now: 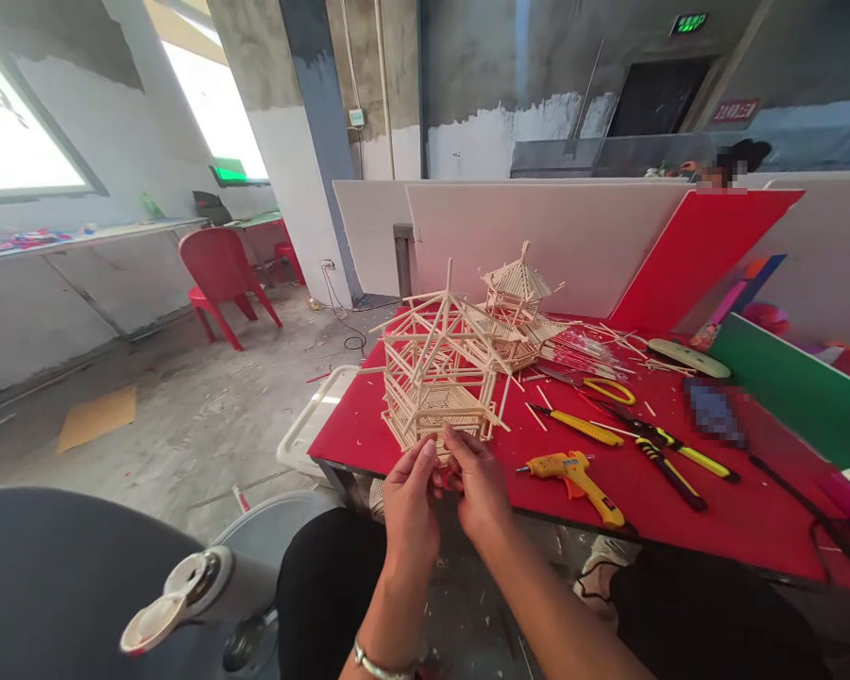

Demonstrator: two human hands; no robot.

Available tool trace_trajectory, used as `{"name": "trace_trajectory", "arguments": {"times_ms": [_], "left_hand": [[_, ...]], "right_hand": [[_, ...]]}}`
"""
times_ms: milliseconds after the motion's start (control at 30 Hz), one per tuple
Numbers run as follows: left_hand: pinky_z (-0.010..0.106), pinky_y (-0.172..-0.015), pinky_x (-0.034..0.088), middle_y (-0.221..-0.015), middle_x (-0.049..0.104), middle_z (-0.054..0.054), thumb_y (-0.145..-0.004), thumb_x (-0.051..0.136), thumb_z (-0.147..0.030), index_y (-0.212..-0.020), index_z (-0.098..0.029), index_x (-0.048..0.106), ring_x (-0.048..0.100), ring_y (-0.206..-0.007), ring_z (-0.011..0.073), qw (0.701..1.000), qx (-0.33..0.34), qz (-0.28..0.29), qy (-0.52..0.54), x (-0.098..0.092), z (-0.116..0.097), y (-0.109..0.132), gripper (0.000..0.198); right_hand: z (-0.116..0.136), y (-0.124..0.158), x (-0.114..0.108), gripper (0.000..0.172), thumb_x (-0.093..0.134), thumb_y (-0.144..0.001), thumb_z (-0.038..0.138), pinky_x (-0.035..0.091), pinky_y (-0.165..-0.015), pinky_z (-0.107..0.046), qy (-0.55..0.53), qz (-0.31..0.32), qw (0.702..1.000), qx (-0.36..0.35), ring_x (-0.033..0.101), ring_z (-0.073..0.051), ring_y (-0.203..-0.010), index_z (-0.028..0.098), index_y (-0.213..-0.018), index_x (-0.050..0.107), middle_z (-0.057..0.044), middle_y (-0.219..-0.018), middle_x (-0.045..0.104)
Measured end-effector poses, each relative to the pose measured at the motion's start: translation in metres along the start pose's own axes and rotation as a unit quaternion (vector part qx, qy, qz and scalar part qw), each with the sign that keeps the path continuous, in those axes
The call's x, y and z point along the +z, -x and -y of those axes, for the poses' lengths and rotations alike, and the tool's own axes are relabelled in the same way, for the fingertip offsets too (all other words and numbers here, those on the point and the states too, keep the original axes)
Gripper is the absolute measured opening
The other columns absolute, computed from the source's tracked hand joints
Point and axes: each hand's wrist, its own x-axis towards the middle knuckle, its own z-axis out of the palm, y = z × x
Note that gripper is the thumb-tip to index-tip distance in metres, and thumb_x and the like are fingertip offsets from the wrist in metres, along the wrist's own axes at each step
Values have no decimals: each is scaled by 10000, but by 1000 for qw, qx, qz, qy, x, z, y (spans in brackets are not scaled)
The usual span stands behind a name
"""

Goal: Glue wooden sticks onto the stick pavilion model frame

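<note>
at the near side of the red table: stick frame upright, just beyond both hands. left hand and right hand close together, fingers drawn into pinches; cannot tell what, if anything, they have hold of. frame's slatted base, railings, posts and roof ribs are in; gaps between ribs look left to do, judging by the covered roof on the stick pavilion behind. room: pavilion crowds the rear; glue gun and yellow knife lie right; red surface shows left, before the drop to the floor.
</note>
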Motion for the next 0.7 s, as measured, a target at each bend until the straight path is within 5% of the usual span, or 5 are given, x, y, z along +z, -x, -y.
{"name": "trace_trajectory", "arguments": {"times_ms": [200, 367, 467, 600, 700], "left_hand": [[164, -426, 328, -535, 508, -54, -597, 836, -351, -749, -133, 716, 419, -463, 46, 1000, 11, -11, 3, 8, 0, -9, 291], [159, -436, 329, -531, 513, -50, -607, 832, -346, -730, -135, 715, 415, -467, 44, 1000, 5, 8, 5, 12, 3, -10, 271], [162, -443, 341, -535, 535, -41, -614, 826, -367, -768, -151, 737, 430, -479, 52, 999, 0, 35, -24, 11, 6, -3, 280], [184, -460, 359, -563, 582, 0, -637, 796, -446, -804, -145, 766, 472, -507, 77, 990, 1, 98, -102, 11, 13, 11, 345], [198, -451, 354, -562, 584, 15, -657, 766, -502, -749, -139, 761, 477, -496, 88, 982, -6, 115, -151, 21, 22, 18, 375]], "right_hand": [[2, -3, -2, 396, 825, -563, 488, 203, -370, -186, 34, -14, 999, -40, 247, -38, -413, 176, -593, 583, 104, -458, 347], [2, 2, 1, 371, 778, -630, 514, 280, -388, -197, 49, 14, 998, -48, 369, -63, -422, 180, -643, 615, 71, -480, 454], [15, 22, -14, 341, 728, -708, 516, 338, -421, -208, 97, 19, 989, -112, 435, -84, -459, 188, -718, 635, 45, -539, 522], [66, 38, -62, 320, 584, -847, 521, 405, -480, -232, 220, -50, 938, -263, 538, -124, -545, 213, -926, 621, -13, -729, 650], [113, 9, -100, 371, 454, -913, 522, 402, -523, -245, 433, -114, 845, -292, 568, -146, -567, 203, -1006, 619, -41, -755, 676]]}}
